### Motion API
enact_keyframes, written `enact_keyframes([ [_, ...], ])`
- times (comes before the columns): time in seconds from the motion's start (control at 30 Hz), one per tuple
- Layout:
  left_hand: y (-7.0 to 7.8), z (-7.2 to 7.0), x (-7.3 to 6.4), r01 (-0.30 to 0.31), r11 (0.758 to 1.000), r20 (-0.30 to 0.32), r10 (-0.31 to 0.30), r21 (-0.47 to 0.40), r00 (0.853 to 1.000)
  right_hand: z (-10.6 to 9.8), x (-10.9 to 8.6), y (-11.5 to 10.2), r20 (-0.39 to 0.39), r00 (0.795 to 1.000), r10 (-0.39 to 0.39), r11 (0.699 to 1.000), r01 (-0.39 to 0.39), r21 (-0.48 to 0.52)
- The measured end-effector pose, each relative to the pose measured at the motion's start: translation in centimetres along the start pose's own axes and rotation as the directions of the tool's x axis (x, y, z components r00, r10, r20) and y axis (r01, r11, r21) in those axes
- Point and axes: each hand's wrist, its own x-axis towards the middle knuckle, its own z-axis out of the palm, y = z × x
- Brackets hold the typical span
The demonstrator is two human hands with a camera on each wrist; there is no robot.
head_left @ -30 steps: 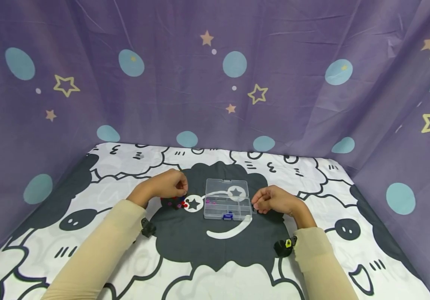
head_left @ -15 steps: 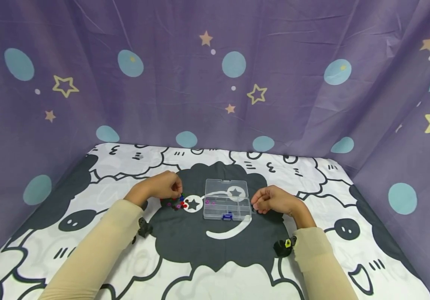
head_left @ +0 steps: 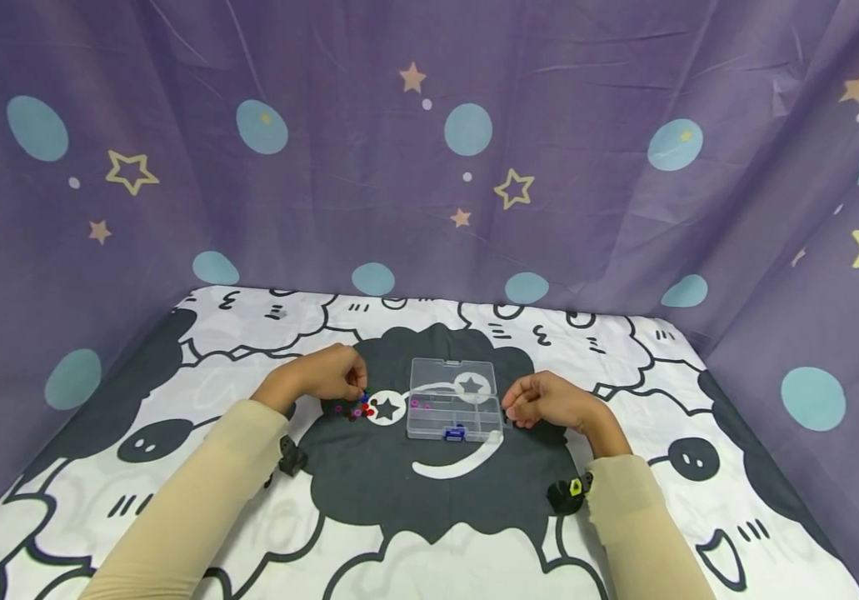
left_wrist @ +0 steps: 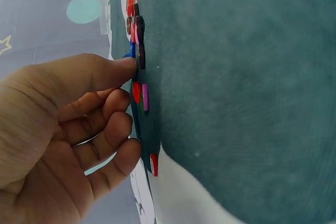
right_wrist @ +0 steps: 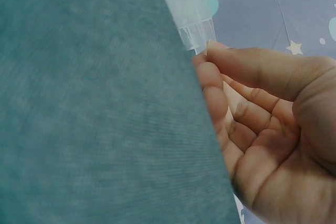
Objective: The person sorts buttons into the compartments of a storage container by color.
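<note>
In the head view my left hand (head_left: pixel 330 372) is low over a loose cluster of small, flat, round buttons. Thumb and index fingertips close on a blue button (left_wrist: pixel 132 49), which they partly cover; the other fingers curl loosely. Red (left_wrist: pixel 137 92) and magenta (left_wrist: pixel 145 97) buttons lie just by the fingertips, with dark ones (left_wrist: pixel 142 55) beyond. To the right stands a clear plastic compartment box (head_left: pixel 432 424), lid (head_left: pixel 432 372) swung back, with two pink buttons (head_left: pixel 415 403) inside. My right hand (head_left: pixel 553 400) pinches the box's right edge between thumb and index finger.
A blue latch (head_left: pixel 455 433) sits on the box's front. The cloth (head_left: pixel 429 500), printed with cartoon sheep, covers the table, and a purple curtain (head_left: pixel 369 208) hangs behind and at both sides. One red button (left_wrist: pixel 154 164) lies apart from the cluster.
My left hand has shifted slightly left and down over the buttons, its fingertips staying at the blue button. The right hand and the box have kept their places.
</note>
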Motion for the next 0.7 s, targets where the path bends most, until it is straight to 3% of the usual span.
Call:
enact_keyframes([
  [0.7,-0.71,0.14,0.04,-0.023,1.0,-0.004,0.023,-0.016,1.0,0.12,0.0,-0.07,-0.003,1.0,0.001,1.0,-0.001,-0.003],
])
